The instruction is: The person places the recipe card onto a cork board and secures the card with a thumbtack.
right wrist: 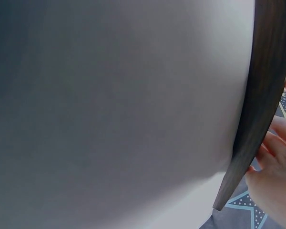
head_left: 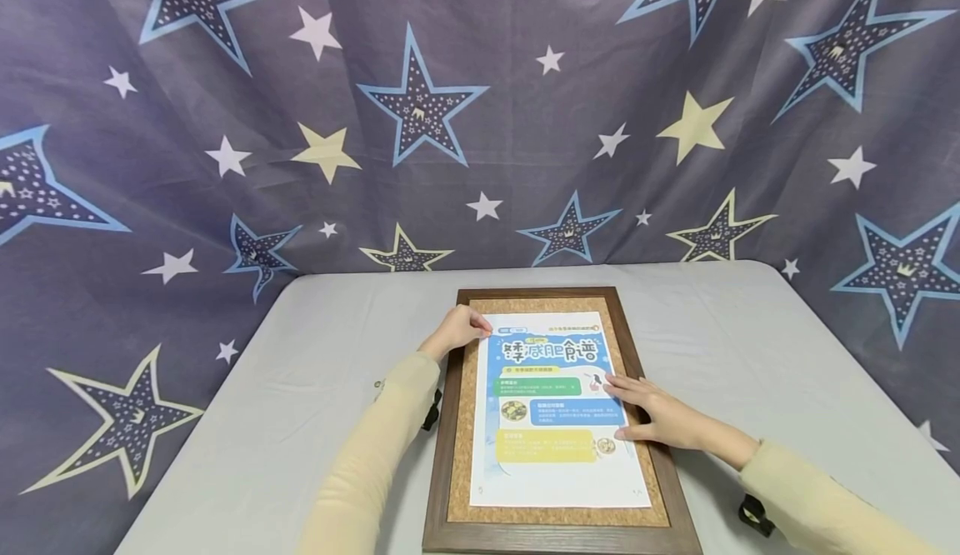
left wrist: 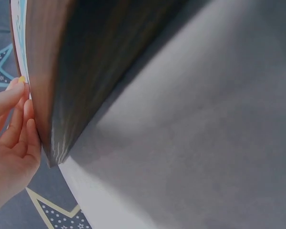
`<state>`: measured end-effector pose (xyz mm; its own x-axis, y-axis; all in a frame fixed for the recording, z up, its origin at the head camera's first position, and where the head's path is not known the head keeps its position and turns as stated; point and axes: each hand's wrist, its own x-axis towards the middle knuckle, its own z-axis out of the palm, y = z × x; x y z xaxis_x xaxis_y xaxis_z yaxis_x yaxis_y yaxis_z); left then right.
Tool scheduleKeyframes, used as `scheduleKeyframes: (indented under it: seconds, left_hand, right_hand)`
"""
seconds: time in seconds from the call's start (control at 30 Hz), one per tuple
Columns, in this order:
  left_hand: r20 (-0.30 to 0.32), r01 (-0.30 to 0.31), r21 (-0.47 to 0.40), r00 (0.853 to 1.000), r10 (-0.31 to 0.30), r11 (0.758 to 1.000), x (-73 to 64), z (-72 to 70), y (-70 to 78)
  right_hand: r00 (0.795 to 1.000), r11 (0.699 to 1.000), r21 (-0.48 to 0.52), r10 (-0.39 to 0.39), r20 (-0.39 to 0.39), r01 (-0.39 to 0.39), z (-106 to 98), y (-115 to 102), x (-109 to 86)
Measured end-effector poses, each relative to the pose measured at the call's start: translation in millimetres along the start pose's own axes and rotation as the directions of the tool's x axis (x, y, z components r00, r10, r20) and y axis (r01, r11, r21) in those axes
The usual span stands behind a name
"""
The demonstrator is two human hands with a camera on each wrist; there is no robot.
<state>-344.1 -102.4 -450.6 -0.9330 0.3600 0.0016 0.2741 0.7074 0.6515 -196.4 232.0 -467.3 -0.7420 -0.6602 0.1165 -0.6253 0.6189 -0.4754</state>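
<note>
A printed poster (head_left: 558,484) with Chinese lettering and colored panels lies on a cork board (head_left: 540,304) that has a dark brown wooden frame (head_left: 562,537). At the poster's top left corner, my left hand (head_left: 461,328) pinches a small yellow pushpin (left wrist: 22,79) between thumb and fingertips; its point is hidden. Over the frame's right side reaches my right hand (head_left: 663,415), fingers spread and fairly straight, with fingertips resting on the poster's right edge. In the right wrist view, the frame's side partly covers that hand (right wrist: 276,167).
The board lies on a table with a pale grey cloth (head_left: 750,322). Behind and beside the table hangs a dark curtain (head_left: 517,55) with a star pattern. Black straps (head_left: 754,515) show under the sleeves.
</note>
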Motion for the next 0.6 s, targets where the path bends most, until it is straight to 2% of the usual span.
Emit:
scheduleKeyframes:
  seconds: [0.27,0.4,0.43,0.47,0.6]
  left_hand:
    - [0.042,0.045,-0.028,0.998,-0.044,0.999,-0.2,-1.2,1.5]
    - [0.078,0.067,-0.038,0.995,-0.064,0.997,8.6,1.2,-6.5]
    - [0.078,0.05,-0.031,0.996,-0.047,0.998,9.0,1.3,-7.7]
    - [0.076,0.001,-0.045,0.997,0.002,0.999,17.3,5.7,-20.8]
    - [0.098,-0.002,-0.036,0.995,0.006,0.999,23.0,6.9,-25.8]
  right_hand:
    - [1.0,1.0,0.015,0.01,0.007,-0.01,-0.2,0.3,0.3]
    - [1.0,1.0,0.016,0.013,0.008,-0.013,0.3,1.2,0.6]
    - [1.0,1.0,0.016,0.013,0.007,-0.013,0.4,1.5,0.6]
    - [1.0,1.0,0.016,0.013,0.007,-0.013,0.6,1.7,0.5]
    - [1.0,1.0,0.014,0.008,0.001,-0.008,0.9,2.3,0.0]
